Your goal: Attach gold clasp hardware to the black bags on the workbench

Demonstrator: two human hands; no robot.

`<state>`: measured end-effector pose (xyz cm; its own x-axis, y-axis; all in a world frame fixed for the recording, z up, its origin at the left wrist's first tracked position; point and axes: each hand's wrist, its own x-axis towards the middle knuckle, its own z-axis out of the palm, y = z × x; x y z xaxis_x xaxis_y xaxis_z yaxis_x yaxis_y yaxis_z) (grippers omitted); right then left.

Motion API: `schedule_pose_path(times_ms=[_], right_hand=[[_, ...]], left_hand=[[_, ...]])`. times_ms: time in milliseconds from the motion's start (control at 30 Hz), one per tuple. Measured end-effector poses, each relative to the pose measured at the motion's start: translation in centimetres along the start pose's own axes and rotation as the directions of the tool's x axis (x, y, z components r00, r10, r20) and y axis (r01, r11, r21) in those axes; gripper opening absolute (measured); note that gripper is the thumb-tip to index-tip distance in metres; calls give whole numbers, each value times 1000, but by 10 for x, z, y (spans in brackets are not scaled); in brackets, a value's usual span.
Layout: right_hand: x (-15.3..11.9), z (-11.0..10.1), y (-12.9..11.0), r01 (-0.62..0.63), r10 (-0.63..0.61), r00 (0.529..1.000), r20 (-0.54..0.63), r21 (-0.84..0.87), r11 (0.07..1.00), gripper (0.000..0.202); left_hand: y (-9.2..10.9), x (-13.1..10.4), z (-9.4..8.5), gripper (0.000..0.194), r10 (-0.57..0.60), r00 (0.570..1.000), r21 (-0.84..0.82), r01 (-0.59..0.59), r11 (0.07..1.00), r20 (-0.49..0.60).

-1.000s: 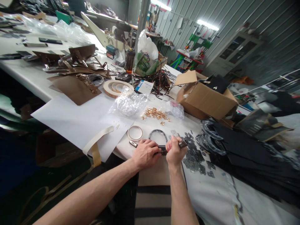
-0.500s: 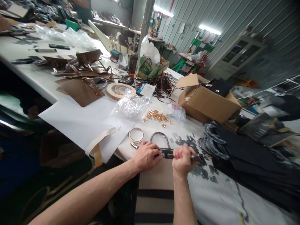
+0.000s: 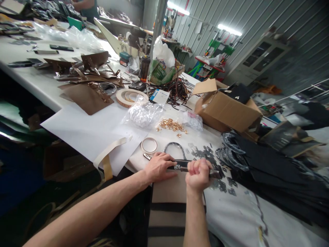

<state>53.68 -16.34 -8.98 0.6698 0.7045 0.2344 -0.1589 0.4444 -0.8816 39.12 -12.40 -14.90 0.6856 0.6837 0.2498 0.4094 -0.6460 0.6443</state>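
Observation:
My left hand [image 3: 160, 167] lies with its fingers stretched over the dark top edge of a beige bag piece with black bands [image 3: 168, 192]. A small silvery metal plate [image 3: 177, 167] shows on that edge beside its fingertips. My right hand [image 3: 199, 172] is wrapped in a fist around a dark hand tool [image 3: 215, 174]. The tool's kind is hidden by my fingers; its narrow end points left toward the plate. Behind the edge a dark handle loop [image 3: 174, 144] stands up. A metal-tipped piece [image 3: 146, 156] sticks out left of my left hand.
Black metal plates [image 3: 205, 154] lie scattered behind my right hand. Farther back are gold fittings [image 3: 172, 124], a tape ring [image 3: 149, 145], a plastic bag [image 3: 142, 113] and a cardboard box [image 3: 227, 109]. Black bag pieces [image 3: 277, 171] are stacked at right, white paper [image 3: 92, 133] at left.
My right hand and the tool have shifted slightly left, and more of the silvery plate shows. My left hand stays on the dark edge. The whole view has tilted a little.

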Motion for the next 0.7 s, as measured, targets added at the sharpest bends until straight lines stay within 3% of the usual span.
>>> schedule_pose_path(times_ms=[267,467,700], right_hand=[[-26,-2,24,73,-74,997,-23,-53,996,48],[-22,5,32,96,-94,995,21,-335,937,46],[9,12,22,-30,27,999,-26,-119,992,50]], left_hand=[[1,0,3,37,-20,1000,2,20,1000,-7],[2,0,1,29,-30,1000,21,30,999,1],[-1,0,3,46,-51,999,-25,50,998,-12]])
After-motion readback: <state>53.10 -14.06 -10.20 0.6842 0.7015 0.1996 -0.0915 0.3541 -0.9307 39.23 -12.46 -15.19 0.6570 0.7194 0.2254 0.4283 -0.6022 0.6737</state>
